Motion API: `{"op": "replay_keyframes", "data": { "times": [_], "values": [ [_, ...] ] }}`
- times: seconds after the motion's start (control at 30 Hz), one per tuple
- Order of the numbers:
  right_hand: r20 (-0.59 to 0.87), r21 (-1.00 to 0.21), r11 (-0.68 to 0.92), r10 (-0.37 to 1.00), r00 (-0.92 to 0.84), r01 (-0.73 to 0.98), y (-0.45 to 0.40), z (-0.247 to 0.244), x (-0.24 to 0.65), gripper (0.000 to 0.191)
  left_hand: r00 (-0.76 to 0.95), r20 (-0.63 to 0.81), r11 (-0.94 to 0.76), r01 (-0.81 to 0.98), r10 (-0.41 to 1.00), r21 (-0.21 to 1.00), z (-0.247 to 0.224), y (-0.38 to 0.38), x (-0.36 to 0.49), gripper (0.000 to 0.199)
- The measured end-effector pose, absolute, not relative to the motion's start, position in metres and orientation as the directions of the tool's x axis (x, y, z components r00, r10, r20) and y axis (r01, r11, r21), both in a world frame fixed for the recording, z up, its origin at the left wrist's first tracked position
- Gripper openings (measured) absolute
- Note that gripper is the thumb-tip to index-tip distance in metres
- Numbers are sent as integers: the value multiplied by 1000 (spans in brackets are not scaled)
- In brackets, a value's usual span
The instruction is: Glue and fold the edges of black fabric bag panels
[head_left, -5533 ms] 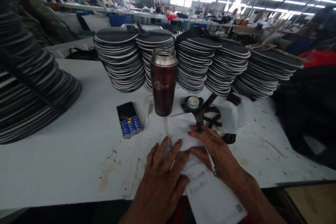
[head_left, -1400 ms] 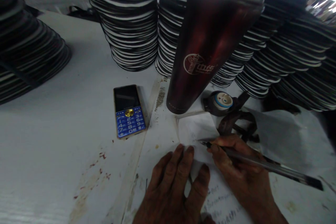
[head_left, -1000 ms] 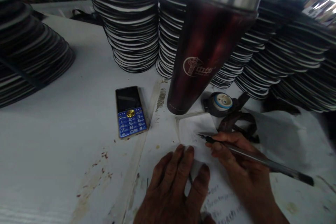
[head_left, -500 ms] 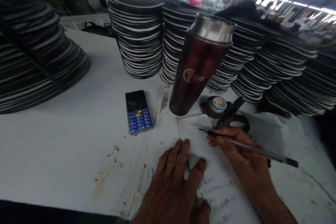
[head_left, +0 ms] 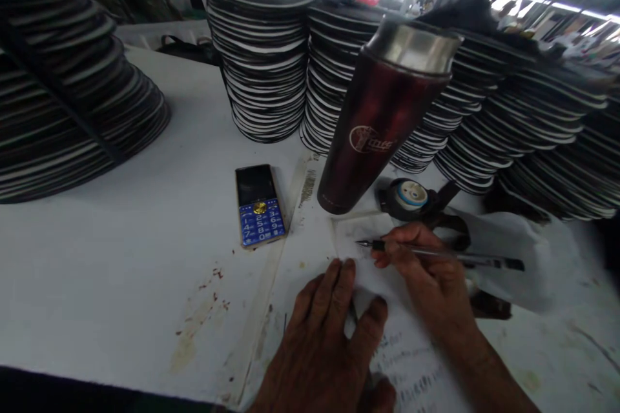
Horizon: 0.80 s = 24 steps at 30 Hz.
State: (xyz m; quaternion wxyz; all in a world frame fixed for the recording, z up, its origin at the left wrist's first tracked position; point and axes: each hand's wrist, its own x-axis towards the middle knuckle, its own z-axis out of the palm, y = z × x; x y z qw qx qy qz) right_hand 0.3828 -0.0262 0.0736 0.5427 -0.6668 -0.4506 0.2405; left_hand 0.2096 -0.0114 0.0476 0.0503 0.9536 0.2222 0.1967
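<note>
Between the fingers of my right hand (head_left: 426, 271) is a pen (head_left: 465, 259), its tip pointing left over the upper part of a white paper (head_left: 402, 342). Lines of handwriting run across the paper's lower part. My left hand (head_left: 324, 329) lies flat with fingers spread on the paper's left side. Beyond the hands stands a dark red metal flask (head_left: 382, 122) without its lid. A round black lid (head_left: 407, 199) with a blue ring lies right of the flask. Left of it is a phone (head_left: 260, 206) with blue keys.
Stacks of dark, white-edged pieces (head_left: 264, 64) line the back of the white table (head_left: 121, 258). A taller tied stack (head_left: 62, 90) rises at the left. A strap and a translucent bag (head_left: 508, 258) lie right of my right hand.
My right hand has moved slightly left with the pen, whose tip is further left over the paper. My left hand stays flat on the paper. The view has shifted a little.
</note>
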Motion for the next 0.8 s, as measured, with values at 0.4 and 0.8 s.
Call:
{"op": "replay_keyframes", "data": {
  "times": [0.4, 0.8],
  "values": [
    [189, -925, -18, 845, 500, 380, -26, 73, 384, 14, 835, 362, -907, 411, 414, 90, 43, -10, 208, 59],
    [114, -971, -36, 798, 592, 236, -24, 69, 387, 17, 843, 339, -907, 410, 418, 98, 43, -10, 208, 52]
  ]
}}
